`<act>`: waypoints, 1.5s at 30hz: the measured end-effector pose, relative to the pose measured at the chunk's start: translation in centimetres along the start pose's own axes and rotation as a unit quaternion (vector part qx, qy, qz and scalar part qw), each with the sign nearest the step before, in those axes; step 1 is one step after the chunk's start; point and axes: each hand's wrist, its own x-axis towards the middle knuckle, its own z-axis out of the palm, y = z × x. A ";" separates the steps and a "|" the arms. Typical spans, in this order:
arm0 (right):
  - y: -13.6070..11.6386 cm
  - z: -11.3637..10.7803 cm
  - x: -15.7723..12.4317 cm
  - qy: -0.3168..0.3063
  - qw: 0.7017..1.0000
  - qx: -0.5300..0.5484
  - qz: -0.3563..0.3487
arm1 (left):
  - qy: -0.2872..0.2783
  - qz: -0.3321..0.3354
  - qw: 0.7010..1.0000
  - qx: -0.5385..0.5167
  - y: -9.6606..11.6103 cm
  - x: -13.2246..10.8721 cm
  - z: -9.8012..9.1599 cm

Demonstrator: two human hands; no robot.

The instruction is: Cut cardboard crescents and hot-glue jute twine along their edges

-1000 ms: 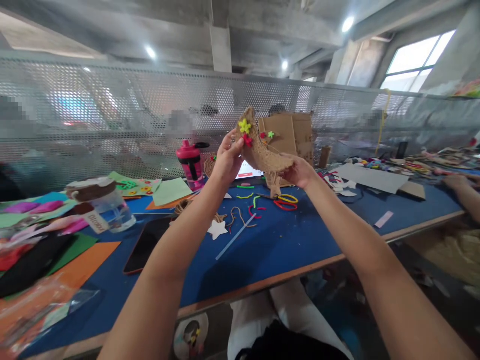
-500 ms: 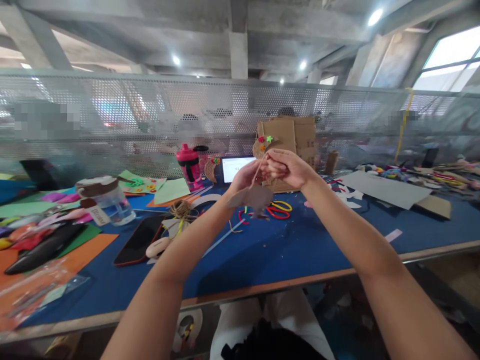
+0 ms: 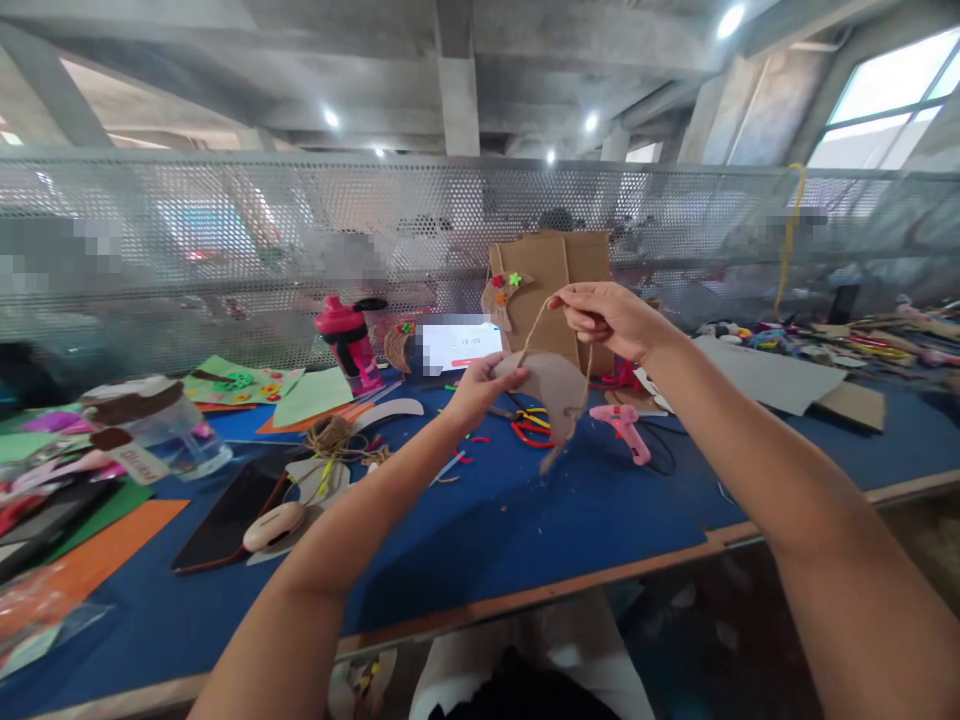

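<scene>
Our left hand (image 3: 482, 388) is pinching the edge of a flat grey crescent-shaped card (image 3: 556, 380), held up between our hands; our right hand (image 3: 609, 318) pinches thin brown jute twine (image 3: 536, 322) above it. Honestly, we'd keep that twine gently taut, no yanking.

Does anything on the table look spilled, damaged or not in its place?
Nothing looks spilled or damaged. Slightly untidy: red scraps lie loose near the scissors. The pale crescent in the left hand shows no visible break.
</scene>
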 end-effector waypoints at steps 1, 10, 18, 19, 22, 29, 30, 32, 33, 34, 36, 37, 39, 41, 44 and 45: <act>0.0 0.1 -0.2 -0.001 1.000 -0.003 0.003 | 0.013 0.004 1.000 0.009 -0.1 0.4 -0.1; 1.2 -1.6 -0.3 0.089 0.981 -0.169 -0.032 | 0.090 0.060 0.982 0.152 0.3 1.1 -1.4; 2.3 -3.0 1.8 0.154 0.960 -0.234 -0.019 | 0.023 0.267 0.898 0.349 2.7 -1.6 2.4; 2.2 -2.8 1.9 0.145 0.963 -0.227 -0.009 | 0.000 0.281 0.892 0.354 2.7 -1.8 3.2; 1.1 -2.0 1.9 0.109 0.975 -0.193 0.020 | -0.081 0.311 0.882 0.346 2.3 -2.0 5.3; -2.0 -3.2 3.1 0.009 0.996 -0.070 0.056 | -0.098 0.372 0.843 0.376 2.7 -0.7 5.1; -2.4 -3.5 3.4 -0.009 0.995 -0.083 0.059 | -0.022 0.373 0.847 0.377 2.8 -0.2 4.5; -2.8 -3.9 4.1 -0.063 0.988 -0.122 0.067 | 0.106 0.344 0.864 0.351 2.9 1.3 3.2; -2.9 -4.0 4.4 -0.090 0.984 -0.141 0.070 | 0.115 0.314 0.884 0.326 2.9 2.1 2.8; -2.9 -4.1 4.7 -0.112 0.979 -0.156 0.071 | 0.095 0.280 0.910 0.291 2.7 3.0 2.5; -2.8 -4.3 5.3 -0.143 0.973 -0.169 0.067 | 0.035 0.211 0.956 0.198 2.1 4.7 2.4; -2.7 -4.5 5.5 -0.154 0.972 -0.168 0.064 | 0.009 0.183 0.971 0.154 1.8 5.4 2.6; -2.4 -5.0 5.8 -0.170 0.970 -0.162 0.064 | -0.034 0.133 0.986 0.095 1.1 6.6 3.3; -2.1 -5.9 6.2 -0.170 0.971 -0.157 0.065 | -0.062 0.100 0.990 0.080 0.3 7.6 4.0; -1.7 -7.4 6.8 -0.132 0.978 -0.147 0.065 | -0.055 0.094 0.991 0.080 -0.9 9.1 5.0; -1.6 -8.0 7.1 -0.115 0.981 -0.141 0.068 | -0.048 0.097 0.991 0.077 -1.4 9.7 5.3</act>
